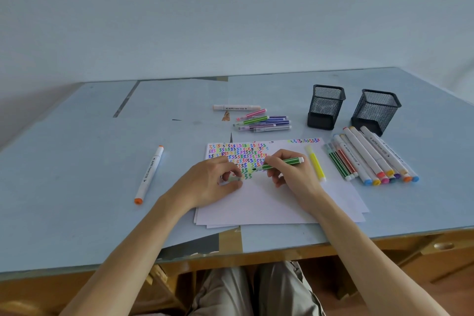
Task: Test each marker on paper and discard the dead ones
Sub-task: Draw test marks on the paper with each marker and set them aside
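Green marker pinched in right hand, tip over paper; left hand on paper grips cap.

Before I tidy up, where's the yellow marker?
On the paper, right side, between the right hand and the marker row.

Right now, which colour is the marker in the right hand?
Green with white stripes, seen in the head view: marker, right hand.
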